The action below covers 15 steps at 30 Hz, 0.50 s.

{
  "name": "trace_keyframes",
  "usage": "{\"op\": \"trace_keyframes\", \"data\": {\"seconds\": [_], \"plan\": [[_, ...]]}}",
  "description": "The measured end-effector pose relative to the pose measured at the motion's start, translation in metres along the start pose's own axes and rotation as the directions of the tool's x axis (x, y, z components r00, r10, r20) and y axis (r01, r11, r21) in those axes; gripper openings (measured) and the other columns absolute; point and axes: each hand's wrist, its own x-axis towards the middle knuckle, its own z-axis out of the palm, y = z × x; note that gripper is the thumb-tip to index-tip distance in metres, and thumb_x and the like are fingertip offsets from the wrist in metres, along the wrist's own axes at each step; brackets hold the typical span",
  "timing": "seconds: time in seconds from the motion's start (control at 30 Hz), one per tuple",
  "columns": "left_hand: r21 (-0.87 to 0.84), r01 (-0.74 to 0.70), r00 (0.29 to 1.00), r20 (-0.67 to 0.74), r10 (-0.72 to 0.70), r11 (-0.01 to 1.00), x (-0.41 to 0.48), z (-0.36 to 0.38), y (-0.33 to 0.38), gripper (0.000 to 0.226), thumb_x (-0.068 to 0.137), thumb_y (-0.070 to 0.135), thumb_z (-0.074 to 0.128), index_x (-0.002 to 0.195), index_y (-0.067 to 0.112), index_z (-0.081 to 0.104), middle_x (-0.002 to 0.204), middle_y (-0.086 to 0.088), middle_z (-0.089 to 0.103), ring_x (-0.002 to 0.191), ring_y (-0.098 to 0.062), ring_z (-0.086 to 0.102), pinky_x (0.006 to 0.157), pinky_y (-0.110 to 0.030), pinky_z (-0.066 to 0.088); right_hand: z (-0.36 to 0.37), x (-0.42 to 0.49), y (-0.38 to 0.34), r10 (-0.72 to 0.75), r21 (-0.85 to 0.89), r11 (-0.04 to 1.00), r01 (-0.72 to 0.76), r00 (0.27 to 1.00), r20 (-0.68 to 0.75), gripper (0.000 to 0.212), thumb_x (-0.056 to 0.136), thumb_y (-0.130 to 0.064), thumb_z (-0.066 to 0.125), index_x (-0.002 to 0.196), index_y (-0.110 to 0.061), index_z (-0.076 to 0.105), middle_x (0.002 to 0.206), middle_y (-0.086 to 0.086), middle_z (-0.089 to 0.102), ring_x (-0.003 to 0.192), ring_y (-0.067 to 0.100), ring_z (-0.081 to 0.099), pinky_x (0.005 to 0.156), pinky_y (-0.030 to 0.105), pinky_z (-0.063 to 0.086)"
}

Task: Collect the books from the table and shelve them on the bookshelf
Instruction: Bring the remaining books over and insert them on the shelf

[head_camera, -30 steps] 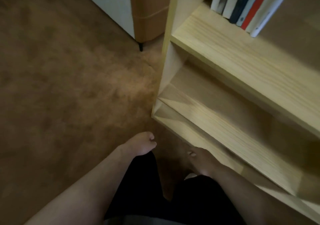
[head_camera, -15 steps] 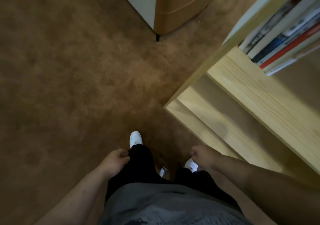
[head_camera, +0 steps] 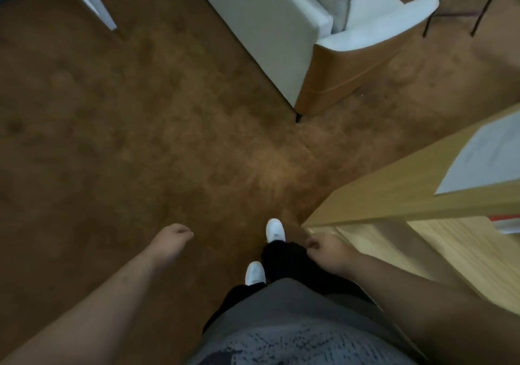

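Note:
The light wooden bookshelf (head_camera: 399, 190) fills the right edge of the view, seen from above. A pale flat book or sheet (head_camera: 486, 162) lies on its top, and a red book edge (head_camera: 505, 219) shows on a shelf below. My left hand (head_camera: 171, 238) hangs over the brown carpet with curled fingers and holds nothing. My right hand (head_camera: 326, 249) hangs beside the shelf's near corner, fingers curled, also with nothing in it. No table books are in sight.
A white armchair with tan sides (head_camera: 318, 41) stands ahead on the carpet. A white furniture leg (head_camera: 92, 1) shows at the top left. Thin black legs (head_camera: 450, 1) stand at the top right. My white shoes (head_camera: 274, 231) are on the carpet.
The view has swung left away from the bookshelf, which now sits at the right edge. The armchair and a white leg have come into view. Both hands stay curled and hold nothing.

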Motion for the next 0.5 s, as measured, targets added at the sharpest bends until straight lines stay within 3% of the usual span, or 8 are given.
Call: {"op": "trace_keyframes", "data": {"seconds": [0.1,0.27,0.4,0.5], "plan": [[0.0,-0.013,1.0,-0.01,0.013,1.0,0.011,-0.011,0.025,0.026,0.099,0.022,0.058,0.121,0.01,0.064,0.12,-0.004,0.061,0.107,-0.018,0.054,0.09,-0.029,0.041,-0.026,0.04,-0.025,-0.017,0.045,0.999,0.018,1.0,-0.02,0.014,0.092,-0.018,0.057,0.094,-0.023,0.07,0.099,-0.002,0.068,0.101,0.019,0.065,0.083,0.027,0.045],[0.029,0.012,0.999,0.038,-0.013,0.999,0.037,-0.031,0.079,0.028,0.098,0.027,0.057,0.123,0.016,0.063,0.123,-0.002,0.062,0.11,-0.016,0.056,0.09,-0.026,0.043,-0.077,0.095,-0.05,-0.011,0.113,0.993,0.014,1.0,-0.025,0.021,0.095,-0.02,0.056,0.108,-0.013,0.071,0.102,0.002,0.065,0.104,0.021,0.064,0.094,0.035,0.052],[0.12,0.04,0.996,0.073,-0.049,0.992,0.063,-0.055,0.122,0.027,0.101,0.026,0.054,0.124,0.013,0.06,0.118,-0.001,0.057,0.108,-0.015,0.052,0.089,-0.024,0.04,-0.122,0.126,-0.048,0.049,0.175,0.984,-0.044,0.998,-0.027,0.009,0.094,-0.019,0.06,0.097,-0.018,0.069,0.102,0.002,0.065,0.103,0.02,0.063,0.091,0.03,0.05],[0.18,0.024,0.998,0.06,-0.036,0.983,0.09,-0.079,0.151,0.026,0.1,0.023,0.055,0.121,0.009,0.061,0.117,-0.004,0.059,0.106,-0.018,0.054,0.087,-0.026,0.041,-0.16,0.137,-0.037,0.102,0.243,0.966,-0.087,0.993,-0.054,0.022,0.1,-0.016,0.055,0.115,-0.008,0.068,0.109,0.006,0.062,0.103,0.019,0.058,0.087,0.025,0.045]]}}
